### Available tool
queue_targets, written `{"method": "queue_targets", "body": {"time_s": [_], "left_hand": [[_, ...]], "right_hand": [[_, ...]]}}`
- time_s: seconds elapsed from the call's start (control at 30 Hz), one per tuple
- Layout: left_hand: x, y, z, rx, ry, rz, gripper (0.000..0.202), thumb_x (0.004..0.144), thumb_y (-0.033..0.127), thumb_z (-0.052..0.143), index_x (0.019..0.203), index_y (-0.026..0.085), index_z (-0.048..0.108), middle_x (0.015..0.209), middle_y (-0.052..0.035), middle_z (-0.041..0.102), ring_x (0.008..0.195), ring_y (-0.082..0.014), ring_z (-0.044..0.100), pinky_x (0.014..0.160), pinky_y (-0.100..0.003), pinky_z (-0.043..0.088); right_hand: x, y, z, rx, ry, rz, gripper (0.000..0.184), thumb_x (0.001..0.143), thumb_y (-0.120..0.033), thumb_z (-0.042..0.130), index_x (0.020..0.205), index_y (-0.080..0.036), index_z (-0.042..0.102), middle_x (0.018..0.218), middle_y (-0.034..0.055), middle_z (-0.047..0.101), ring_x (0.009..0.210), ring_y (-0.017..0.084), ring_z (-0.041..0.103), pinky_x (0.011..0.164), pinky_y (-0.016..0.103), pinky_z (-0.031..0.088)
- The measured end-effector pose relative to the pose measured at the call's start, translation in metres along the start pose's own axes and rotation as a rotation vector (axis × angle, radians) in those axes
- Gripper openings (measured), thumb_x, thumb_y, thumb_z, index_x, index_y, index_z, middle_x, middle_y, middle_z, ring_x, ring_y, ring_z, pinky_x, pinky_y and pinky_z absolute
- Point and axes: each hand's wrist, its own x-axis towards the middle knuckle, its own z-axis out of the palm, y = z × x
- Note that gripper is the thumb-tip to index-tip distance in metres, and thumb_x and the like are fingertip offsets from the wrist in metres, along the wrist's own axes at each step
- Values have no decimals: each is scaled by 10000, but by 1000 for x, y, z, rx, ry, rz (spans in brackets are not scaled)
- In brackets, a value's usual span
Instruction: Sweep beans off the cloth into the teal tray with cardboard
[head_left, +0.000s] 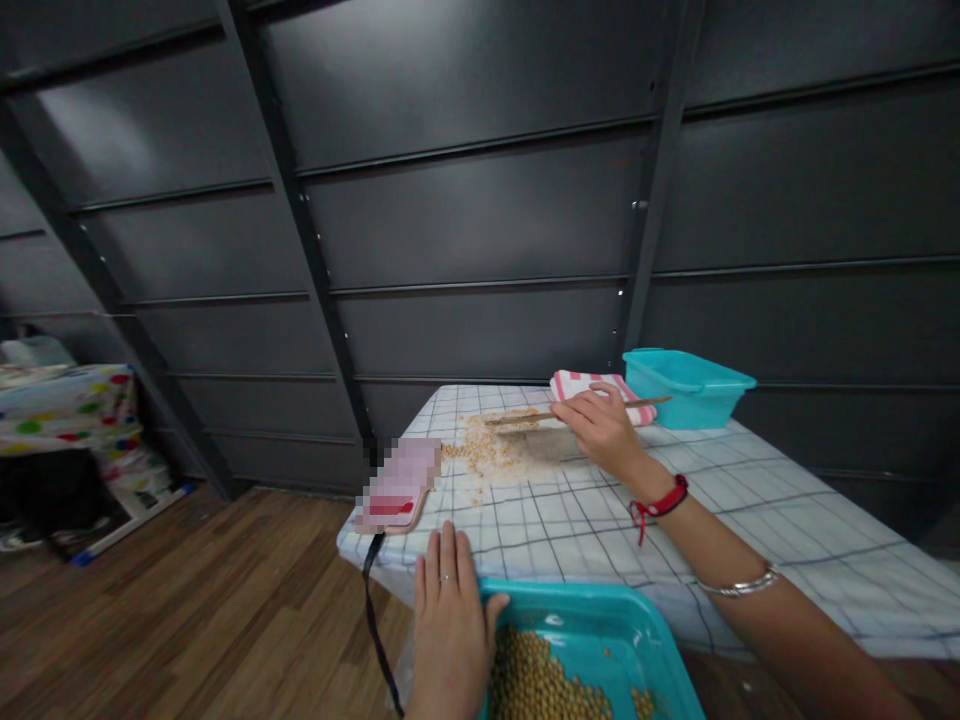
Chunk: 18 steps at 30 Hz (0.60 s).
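Observation:
My right hand [600, 430] pinches a thin wooden stick [517, 418], long and slim like a chopstick, held almost level. Beneath its left end, pale yellow bits and brownish powder [495, 450] lie spread over the checked tablecloth. My left hand [450, 620] lies over the left rim of a turquoise basin [570, 592], its thumb hooked over the inside corner and its fingers straight along the outside. Round yellow-brown beans [544, 680], like soybeans, lie in this basin. The basin's near part is cut off by the frame.
A second turquoise basin [690, 385] stands at the back right beside a folded pink-and-white cloth [577, 382]. At the table's left corner lies a partly pixelated pink object [401, 485], with a black strap [371, 600] hanging below. A dark panelled wall [480, 230] rises behind the table.

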Motion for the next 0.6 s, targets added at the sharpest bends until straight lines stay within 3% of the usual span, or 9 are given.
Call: {"method": "queue_targets", "body": {"time_s": [0.23, 0.4, 0.6], "left_hand": [[1, 3, 0, -19, 15, -7, 587, 833, 447, 289, 1256, 44, 352, 1229, -195, 487, 1172, -304, 383, 900, -477, 371], [0, 3, 0, -42, 18, -11, 603, 834, 459, 275, 1264, 41, 341, 1229, -204, 485, 1173, -311, 385, 899, -488, 376], [0, 3, -1, -49, -5, -17, 570, 823, 442, 330, 1239, 56, 381, 1245, -196, 473, 1183, -305, 378, 915, -483, 365]], "right_hand": [[-1, -11, 2, 48, -54, -76, 288, 810, -38, 324, 876, -181, 565, 704, 10, 597, 707, 136, 476, 829, 348, 302], [-2, -6, -8, 54, -19, -50, 288, 807, -42, 328, 890, -183, 564, 718, 10, 605, 697, 136, 472, 833, 364, 301], [0, -12, -4, 67, 6, -65, 273, 813, -45, 334, 882, -175, 565, 712, 16, 606, 698, 134, 477, 828, 360, 302]]}}
